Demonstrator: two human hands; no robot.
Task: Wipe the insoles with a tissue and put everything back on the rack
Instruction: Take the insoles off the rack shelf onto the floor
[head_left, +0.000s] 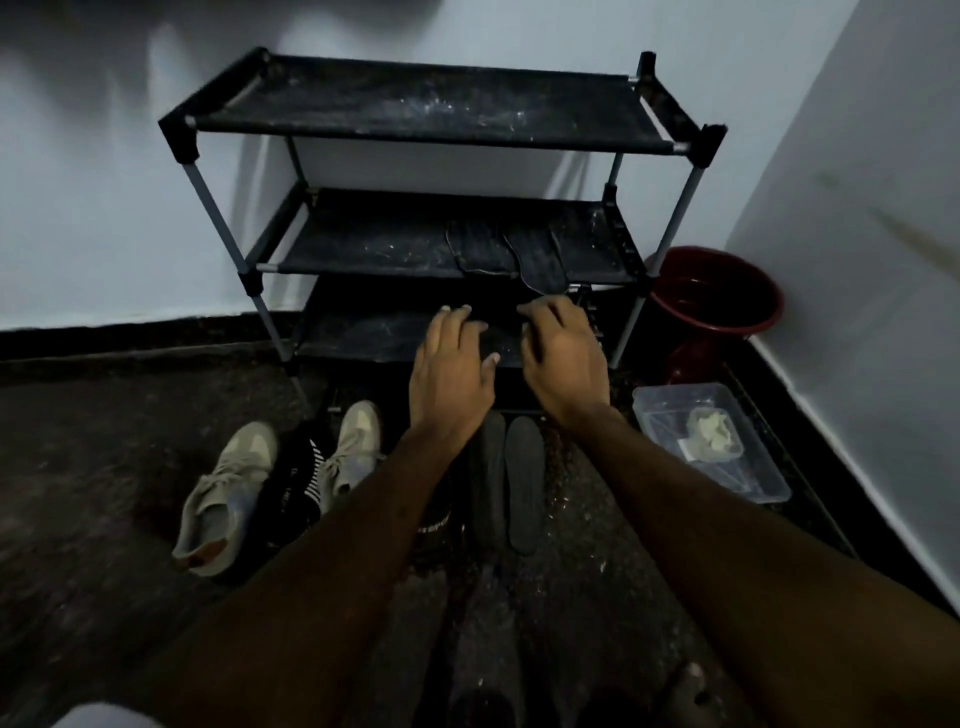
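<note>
A black three-tier shoe rack stands against the wall. Two dark insoles lie on its middle shelf, toward the right. Two more dark insoles lie side by side on the floor in front of the rack. My left hand and my right hand hover over the front of the bottom shelf, fingers relaxed and slightly spread, holding nothing. A crumpled tissue sits in a clear plastic tray on the floor at the right.
A pair of beige sneakers lies on the floor at the left, with a black striped item between them. A red bucket stands in the corner right of the rack. The right wall is close.
</note>
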